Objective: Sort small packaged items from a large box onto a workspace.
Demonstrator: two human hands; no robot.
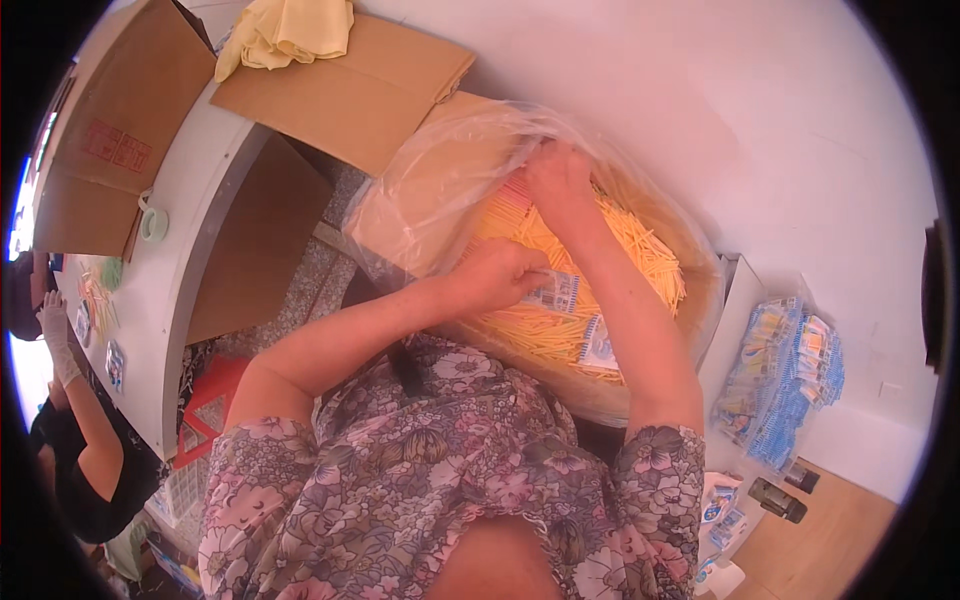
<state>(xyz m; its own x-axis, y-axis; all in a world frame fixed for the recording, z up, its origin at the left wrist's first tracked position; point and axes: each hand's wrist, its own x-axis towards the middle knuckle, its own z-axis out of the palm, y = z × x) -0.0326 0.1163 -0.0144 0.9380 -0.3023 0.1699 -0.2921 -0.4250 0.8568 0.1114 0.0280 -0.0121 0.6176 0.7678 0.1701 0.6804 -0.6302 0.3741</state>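
A large cardboard box with a clear plastic liner [420,215] stands in front of me, filled with thin yellow and orange sticks [640,250]. Over its near left part, my left hand [503,275] is closed on a small clear printed packet [557,293]. My right hand [560,180] is at the far side of the box, beside some pinkish sticks [515,190]. Its fingers curl inward; whatever they grip is hidden. Another small white and blue packet [598,343] lies on the sticks near my right forearm.
Right of the box, a clear bag of filled packets [765,380] rests on a white surface. Flattened cardboard [350,90] and a yellow cloth [285,35] lie at the far left. A white table [205,210] holds a tape roll [153,222]; a co-worker's gloved hand [55,325] is beyond.
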